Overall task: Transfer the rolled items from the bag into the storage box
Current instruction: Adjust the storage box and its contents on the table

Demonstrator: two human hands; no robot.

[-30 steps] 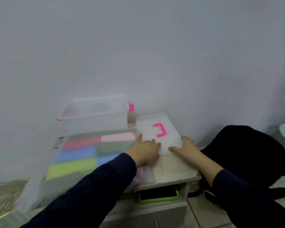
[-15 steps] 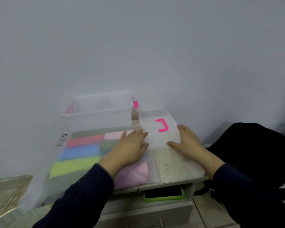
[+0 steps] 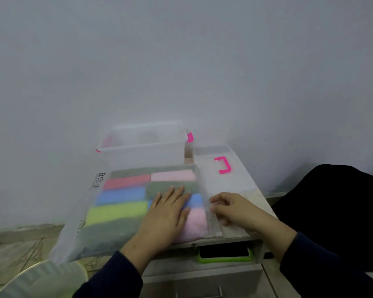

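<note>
My left hand (image 3: 167, 214) lies flat, fingers straight, pressing on the bag (image 3: 116, 211). My right hand (image 3: 235, 211) sits just right of it, fingers curled, pinching the bag's clear edge strip. Rolled items (image 3: 125, 195) still inside the bag, under and left of my left fingers: pink, blue, green, red, grey. Storage box (image 3: 144, 145) stands beyond the bag, open. Its lid (image 3: 215, 166) with the pink handle lies on the surface beyond my right fingers.
</note>
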